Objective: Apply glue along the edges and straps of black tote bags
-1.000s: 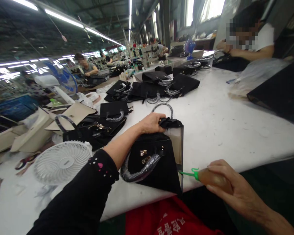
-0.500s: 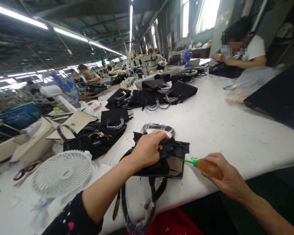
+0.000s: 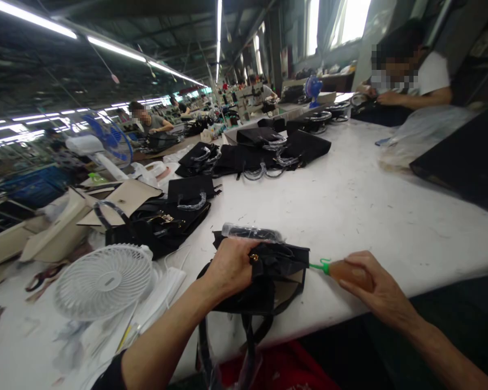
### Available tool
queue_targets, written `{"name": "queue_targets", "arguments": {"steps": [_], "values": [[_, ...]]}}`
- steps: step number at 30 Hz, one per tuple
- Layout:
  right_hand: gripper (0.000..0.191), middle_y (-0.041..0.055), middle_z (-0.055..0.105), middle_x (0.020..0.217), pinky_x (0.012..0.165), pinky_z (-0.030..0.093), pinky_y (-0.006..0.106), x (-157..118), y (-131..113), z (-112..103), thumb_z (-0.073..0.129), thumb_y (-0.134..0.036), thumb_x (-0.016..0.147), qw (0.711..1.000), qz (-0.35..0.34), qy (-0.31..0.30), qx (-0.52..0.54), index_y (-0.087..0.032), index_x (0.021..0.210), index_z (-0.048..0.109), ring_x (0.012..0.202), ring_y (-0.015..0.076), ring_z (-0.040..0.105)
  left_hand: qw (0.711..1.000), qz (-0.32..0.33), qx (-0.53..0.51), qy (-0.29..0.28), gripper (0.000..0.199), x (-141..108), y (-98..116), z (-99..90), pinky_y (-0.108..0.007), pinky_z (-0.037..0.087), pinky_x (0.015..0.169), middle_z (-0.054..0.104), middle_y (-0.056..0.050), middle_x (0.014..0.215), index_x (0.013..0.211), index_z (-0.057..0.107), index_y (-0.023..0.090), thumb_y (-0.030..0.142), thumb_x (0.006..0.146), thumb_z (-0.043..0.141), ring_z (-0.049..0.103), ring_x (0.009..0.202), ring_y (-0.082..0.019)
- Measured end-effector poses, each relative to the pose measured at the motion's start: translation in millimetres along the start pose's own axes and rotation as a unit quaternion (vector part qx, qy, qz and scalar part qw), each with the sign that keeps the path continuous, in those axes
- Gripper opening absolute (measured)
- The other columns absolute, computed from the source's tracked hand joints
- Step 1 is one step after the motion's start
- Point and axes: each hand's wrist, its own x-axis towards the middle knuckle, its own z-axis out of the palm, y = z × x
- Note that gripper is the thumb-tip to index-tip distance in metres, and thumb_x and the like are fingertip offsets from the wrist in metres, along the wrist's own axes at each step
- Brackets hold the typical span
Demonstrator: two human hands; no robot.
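A black handbag [image 3: 244,298] lies at the table's near edge, its beige lining showing at the right end. My left hand [image 3: 232,265] is closed on the bag's upper part, beside a small gold clasp; its fingertips are hidden in the black material. One plastic-wrapped handle [image 3: 252,233] lies beyond the hand, and another pair hangs over the edge towards me. In my right hand [image 3: 374,284] is a squeeze bottle [image 3: 352,275] of amber liquid with a green nozzle. The nozzle's tip meets the bag's right edge; whether it touches cannot be made out.
A white fan [image 3: 106,281] stands left of my left forearm. More black handbags [image 3: 264,154] with wrapped handles lie farther back, and beige bag pieces [image 3: 122,201] are at the left. A co-worker [image 3: 415,76] sits at the far right, behind a clear plastic bag [image 3: 423,138].
My left hand has shifted slightly left and down, tilting the handbag, and its far handle now lies flatter. The bottle has moved slightly right, with its nozzle now at the bag's edge.
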Motion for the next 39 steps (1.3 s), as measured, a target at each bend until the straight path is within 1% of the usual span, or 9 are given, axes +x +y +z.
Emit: {"name": "queue_targets", "arguments": {"steps": [5,7,10,14,16,20,29,33,39], "values": [[0.028,0.0022,0.057,0.111,0.084,0.055,0.033,2,-2,-1,0.069,-0.042,0.093,0.999,-0.015,-0.036,0.023,-0.033,0.117,0.057,0.1,0.019,0.063,0.999,0.031,-0.005,0.028,0.026,0,0,-0.4,-0.029,0.053,0.084,0.078,-0.001,0.096,0.09,0.079,0.023,0.006,0.08,0.063,0.072,0.092,-0.02],[0.028,0.0022,0.057,0.113,0.085,0.054,0.033,3,-3,-1,0.068,-0.041,0.093,0.999,-0.014,-0.025,0.025,-0.033,0.118,0.056,0.101,0.0191,0.062,0.998,0.04,-0.004,0.044,0.029,-2,-2,1.0,-0.029,0.054,0.084,0.078,-0.003,0.099,0.093,0.079,0.023,0.004,0.077,0.063,0.071,0.093,-0.02],[0.029,0.0021,0.056,0.113,0.085,0.053,0.033,3,-6,-3,0.069,-0.039,0.093,1.0,-0.003,-0.014,0.023,-0.033,0.117,0.055,0.1,0.0186,0.061,0.997,0.044,-0.005,0.057,0.032,-6,-4,2.6,-0.03,0.055,0.083,0.077,-0.003,0.101,0.096,0.078,0.022,0.003,0.074,0.066,0.071,0.09,-0.02],[0.03,0.0014,0.058,0.112,0.084,0.055,0.031,-1,-10,-5,0.07,-0.042,0.092,0.998,-0.004,-0.056,0.038,-0.034,0.118,0.057,0.101,0.0183,0.063,0.996,0.041,-0.018,0.072,0.029,-11,-5,2.2,-0.034,0.056,0.085,0.076,-0.005,0.101,0.099,0.076,0.02,0.007,0.075,0.067,0.071,0.093,-0.021],[0.031,0.0016,0.056,0.115,0.088,0.054,0.032,-3,-11,-4,0.069,-0.041,0.093,0.998,0.001,-0.041,0.037,-0.034,0.12,0.055,0.104,0.0184,0.061,0.996,0.032,-0.02,0.076,0.025,-12,-5,2.4,-0.035,0.056,0.084,0.075,-0.006,0.099,0.097,0.075,0.019,0.009,0.076,0.065,0.071,0.092,-0.022],[0.03,0.0012,0.055,0.115,0.089,0.053,0.033,-7,-10,-2,0.068,-0.041,0.093,0.999,0.014,-0.031,0.039,-0.035,0.119,0.055,0.104,0.0183,0.061,0.996,0.031,-0.042,0.07,0.024,-16,-4,4.3,-0.035,0.058,0.081,0.074,-0.006,0.099,0.096,0.073,0.018,0.01,0.076,0.062,0.071,0.089,-0.021],[0.032,0.0009,0.057,0.114,0.088,0.053,0.033,-9,-7,3,0.07,-0.045,0.091,0.997,0.048,-0.026,0.047,-0.033,0.117,0.056,0.102,0.019,0.061,0.996,0.062,0.008,0.056,0.032,-28,4,-3.8,-0.032,0.057,0.084,0.073,-0.006,0.104,0.1,0.074,0.018,0.006,0.078,0.055,0.071,0.094,-0.019],[0.033,0.0006,0.058,0.115,0.09,0.052,0.033,-10,-7,5,0.069,-0.046,0.092,0.997,0.065,-0.006,0.045,-0.033,0.119,0.054,0.103,0.019,0.061,0.997,0.046,-0.014,0.057,0.031,-30,3,-3.0,-0.03,0.057,0.084,0.073,-0.005,0.105,0.1,0.075,0.019,0.007,0.079,0.056,0.071,0.094,-0.018],[0.032,0.0004,0.061,0.108,0.08,0.055,0.029,-13,-19,-2,0.07,-0.046,0.09,0.996,0.07,-0.018,0.045,-0.031,0.115,0.057,0.094,0.0178,0.064,0.997,0.04,-0.03,0.059,0.03,-32,0,-2.2,-0.032,0.057,0.087,0.073,-0.006,0.106,0.1,0.074,0.019,0.008,0.08,0.054,0.071,0.094,-0.018]]}}
